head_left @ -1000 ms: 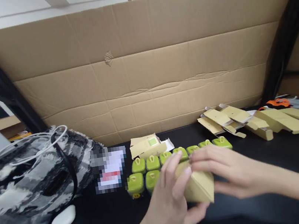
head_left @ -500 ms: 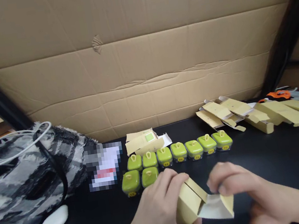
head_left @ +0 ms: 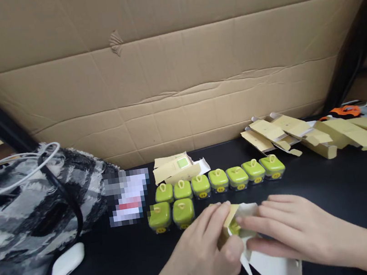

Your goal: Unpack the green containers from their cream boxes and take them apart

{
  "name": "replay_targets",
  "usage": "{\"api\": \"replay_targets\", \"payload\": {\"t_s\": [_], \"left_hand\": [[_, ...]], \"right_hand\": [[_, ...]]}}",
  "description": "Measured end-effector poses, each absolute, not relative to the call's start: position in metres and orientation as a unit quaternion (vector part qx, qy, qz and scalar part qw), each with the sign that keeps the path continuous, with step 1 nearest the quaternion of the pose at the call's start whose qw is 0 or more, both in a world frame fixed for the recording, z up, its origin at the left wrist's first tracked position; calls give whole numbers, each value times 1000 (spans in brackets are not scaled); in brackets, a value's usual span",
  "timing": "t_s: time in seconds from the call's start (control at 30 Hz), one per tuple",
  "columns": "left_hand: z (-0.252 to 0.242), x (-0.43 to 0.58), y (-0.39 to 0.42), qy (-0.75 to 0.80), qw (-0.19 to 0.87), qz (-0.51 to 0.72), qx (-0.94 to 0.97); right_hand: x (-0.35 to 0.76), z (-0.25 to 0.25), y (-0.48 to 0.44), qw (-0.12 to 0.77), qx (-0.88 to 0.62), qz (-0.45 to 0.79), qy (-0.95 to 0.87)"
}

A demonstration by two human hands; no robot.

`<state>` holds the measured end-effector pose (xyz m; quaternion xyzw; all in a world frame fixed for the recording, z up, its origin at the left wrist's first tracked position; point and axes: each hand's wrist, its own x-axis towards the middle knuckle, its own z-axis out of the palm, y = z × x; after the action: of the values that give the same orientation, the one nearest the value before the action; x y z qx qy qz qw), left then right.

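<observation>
My left hand (head_left: 203, 249) is wrapped round a small pale-yellow cardboard box (head_left: 230, 217), whose open end faces right with white inner flaps spread out. Inside the mouth of the box a bit of a green container (head_left: 234, 228) shows. My right hand (head_left: 286, 227) reaches to that opening with fingers stretched out, index fingertip at the green piece and thumb lower, by the white flap. Beyond my hands, small green-lidded containers (head_left: 237, 175) with loop handles and yellow labels stand in a row of several, with two more (head_left: 183, 211) in front at the left.
Opened flat boxes (head_left: 272, 131) lie in a pile at the back right, near an orange object (head_left: 347, 110). Another flattened box (head_left: 174, 168) lies behind the row. At left are a white earbud case (head_left: 67, 263), a shaggy grey-black cloth (head_left: 74, 190) and a white cable (head_left: 48, 157).
The box has turned in my left hand and its end is opened wider, showing green inside. My right hand has moved left, its fingers now at the opening.
</observation>
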<state>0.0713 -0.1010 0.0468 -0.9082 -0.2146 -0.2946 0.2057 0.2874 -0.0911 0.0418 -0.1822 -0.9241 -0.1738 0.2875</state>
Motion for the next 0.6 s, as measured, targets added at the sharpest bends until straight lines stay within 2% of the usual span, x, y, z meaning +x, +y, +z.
{"api": "replay_targets", "payload": {"t_s": [0.1,0.17,0.3,0.37,0.43,0.5,0.6], "left_hand": [[48,75,-105,-188,245,-313,-898],[48,74,-106,-203,214,-304,-906],[44,68,-104,-256,63,-341,-903],[41,66,-102,-265,19,-364,-892],[37,67,-102,-279,-13,-377,-883],[34,69,-103,-300,-43,-387,-871],[33,71,-105,-306,-65,-404,-859]], "right_hand": [[285,33,-91,294,-216,-157,-918],[285,31,-92,321,-233,-98,-913],[288,34,-92,410,-284,196,-844],[289,37,-90,439,-305,362,-764],[290,42,-87,467,-326,475,-671],[291,46,-82,491,-337,536,-598],[294,50,-74,523,-350,537,-562]]}}
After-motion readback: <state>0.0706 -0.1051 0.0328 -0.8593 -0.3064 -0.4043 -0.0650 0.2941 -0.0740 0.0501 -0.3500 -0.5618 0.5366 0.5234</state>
